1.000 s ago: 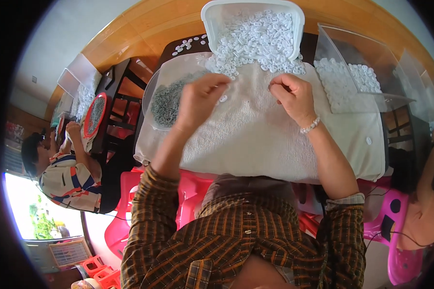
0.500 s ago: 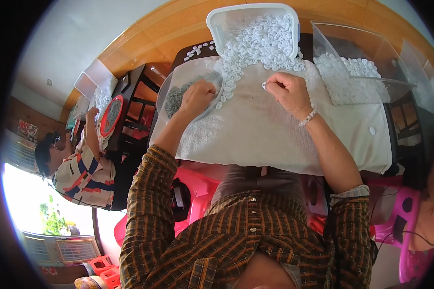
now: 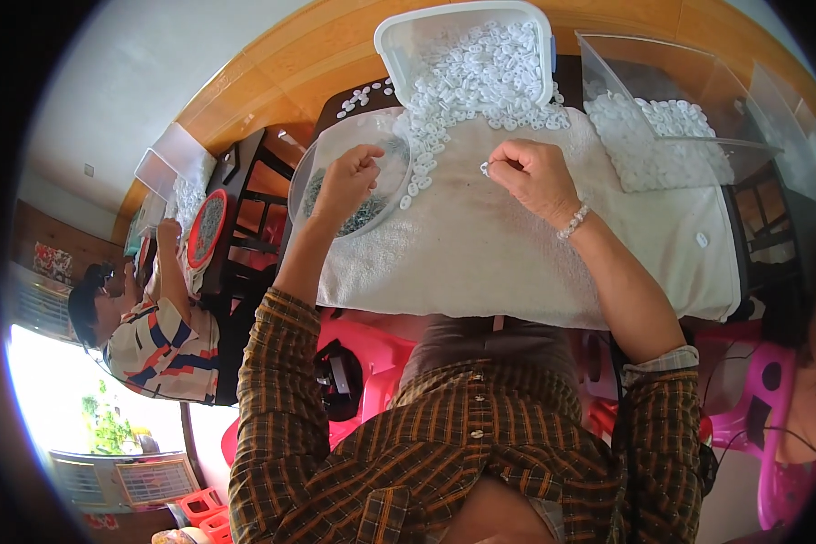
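My right hand is raised over the cloth, with its fingers closed on a small white plastic piece that sticks out past the fingertips. My left hand is above a clear round bowl of small grey metal-looking bits. Its fingers are curled together, and whatever they hold is too small or hidden to name. Between the hands, a trail of white oval pieces runs along the bowl's right side. It leads back to a white tub tipped toward me, spilling a heap of them.
A clear box holding more white pieces stands at the far right. A single white piece lies near the right edge of the pale cloth. To the left, another person works beside a red-rimmed tray. Pink chairs stand below.
My left hand has shifted left over the bowl, its fingers lifting slightly and uncovering more of the grey bits. The right hand stays nearly in place with the white piece.
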A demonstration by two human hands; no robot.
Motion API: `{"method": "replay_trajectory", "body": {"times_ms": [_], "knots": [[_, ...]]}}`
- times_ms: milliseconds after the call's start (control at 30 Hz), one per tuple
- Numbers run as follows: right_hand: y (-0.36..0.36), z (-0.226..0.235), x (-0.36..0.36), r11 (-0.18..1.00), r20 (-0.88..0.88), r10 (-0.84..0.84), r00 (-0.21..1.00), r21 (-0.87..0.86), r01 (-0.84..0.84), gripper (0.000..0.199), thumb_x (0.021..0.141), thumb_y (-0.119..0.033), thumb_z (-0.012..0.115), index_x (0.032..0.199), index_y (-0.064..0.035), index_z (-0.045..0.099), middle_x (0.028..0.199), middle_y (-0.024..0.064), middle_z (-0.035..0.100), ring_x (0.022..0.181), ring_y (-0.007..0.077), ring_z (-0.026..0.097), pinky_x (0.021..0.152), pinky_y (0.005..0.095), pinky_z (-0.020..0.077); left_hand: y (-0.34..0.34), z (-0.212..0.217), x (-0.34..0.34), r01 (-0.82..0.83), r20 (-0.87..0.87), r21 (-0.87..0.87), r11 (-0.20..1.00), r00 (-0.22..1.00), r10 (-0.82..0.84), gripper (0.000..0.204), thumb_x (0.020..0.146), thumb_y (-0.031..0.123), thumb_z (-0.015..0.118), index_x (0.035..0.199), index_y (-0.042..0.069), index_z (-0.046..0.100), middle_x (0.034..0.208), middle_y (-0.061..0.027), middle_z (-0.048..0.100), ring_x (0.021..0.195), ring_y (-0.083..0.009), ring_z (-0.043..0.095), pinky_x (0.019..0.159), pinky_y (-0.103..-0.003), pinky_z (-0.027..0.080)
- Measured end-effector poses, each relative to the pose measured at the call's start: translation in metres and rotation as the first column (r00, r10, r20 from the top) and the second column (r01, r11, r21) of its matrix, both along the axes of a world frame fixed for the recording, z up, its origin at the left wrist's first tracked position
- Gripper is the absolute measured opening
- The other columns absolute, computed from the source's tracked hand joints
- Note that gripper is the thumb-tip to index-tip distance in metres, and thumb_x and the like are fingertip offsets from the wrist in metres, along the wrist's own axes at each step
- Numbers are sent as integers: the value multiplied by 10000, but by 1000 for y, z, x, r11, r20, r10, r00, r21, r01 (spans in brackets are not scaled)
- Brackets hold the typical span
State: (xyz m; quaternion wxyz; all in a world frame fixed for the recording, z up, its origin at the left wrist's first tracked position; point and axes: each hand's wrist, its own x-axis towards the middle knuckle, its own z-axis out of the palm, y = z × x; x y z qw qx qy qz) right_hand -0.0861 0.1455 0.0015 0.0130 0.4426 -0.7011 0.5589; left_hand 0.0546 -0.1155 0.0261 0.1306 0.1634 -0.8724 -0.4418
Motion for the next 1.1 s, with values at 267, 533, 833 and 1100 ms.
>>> {"method": "replay_trajectory", "body": {"times_ms": [267,533,833,1100], "knots": [[3,-5,-2,999,-62,-27,998,19,28,110,748,-134,635,735,-25,642,618,70,600,534,128,534,523,269,418,3,-5,-1,107,-74,-261,959,989,-131,115,886,64,481,916,18,582,833,-35,514,666,-120,530,576,-241,438],[0,-8,-7,994,-137,-71,988,78,82,152,731,-200,630,742,-52,665,674,99,639,604,225,611,564,313,459,81,22,-2,82,-264,183,980,964,-32,134,896,63,512,971,2,605,723,-41,576,656,-87,534,622,-226,439],[2,2,-5,999,129,-49,990,18,47,112,756,-129,617,747,-25,656,584,32,595,528,77,543,494,232,420,124,-17,-37,251,-223,732,633,967,-125,140,837,1,583,975,8,608,842,-69,635,680,-116,574,621,-235,442],[1,6,0,1000,224,-22,974,-12,25,104,777,-95,628,742,3,640,639,13,598,513,43,520,454,202,399,112,-29,-45,236,-240,828,509,969,-59,158,830,0,597,980,52,602,863,-65,643,690,-110,575,621,-222,434]]}}
